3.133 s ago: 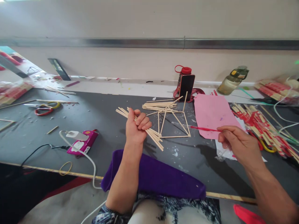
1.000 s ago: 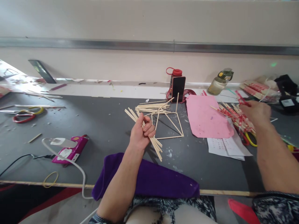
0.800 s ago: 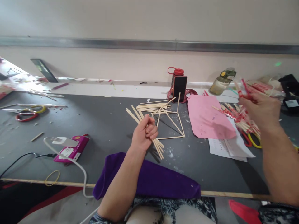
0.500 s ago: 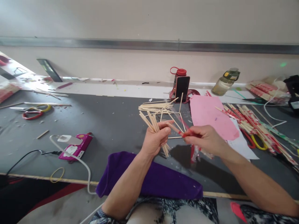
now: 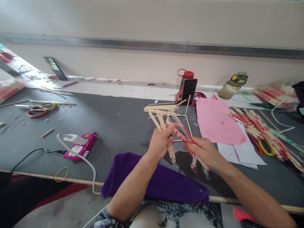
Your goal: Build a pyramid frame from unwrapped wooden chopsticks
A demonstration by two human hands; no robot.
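Note:
My left hand (image 5: pixel 159 144) is closed around a loose bundle of bare wooden chopsticks (image 5: pixel 161 119), whose ends stick out above and below the fist. In my right hand (image 5: pixel 201 151) are thin clear plastic wrappers printed in red (image 5: pixel 194 162), with at least one chopstick among them. A wrapper and a stick reach from the right fingers toward the left thumb; whether they touch it is unclear. Just beyond the hands lies a pile of bare chopsticks (image 5: pixel 161 109). Beside the pile, several sticks form an angular outline (image 5: pixel 188 125) partly hidden by my hands.
Purple cloth (image 5: pixel 125 167) lies at the front edge. Right: pink paper (image 5: pixel 215 122), wrapped chopsticks (image 5: pixel 266 133), yellow-handled scissors (image 5: pixel 267 148). Behind: a phone (image 5: pixel 189 90) against a red-capped bottle (image 5: pixel 188 74). Left: a purple packet (image 5: pixel 82 147) with cables and red-handled scissors (image 5: pixel 36 113).
My right hand has moved slightly lower, and the clear wrapper in it shows more plainly. My left hand still grips the bundle. The whole view has shifted a little.

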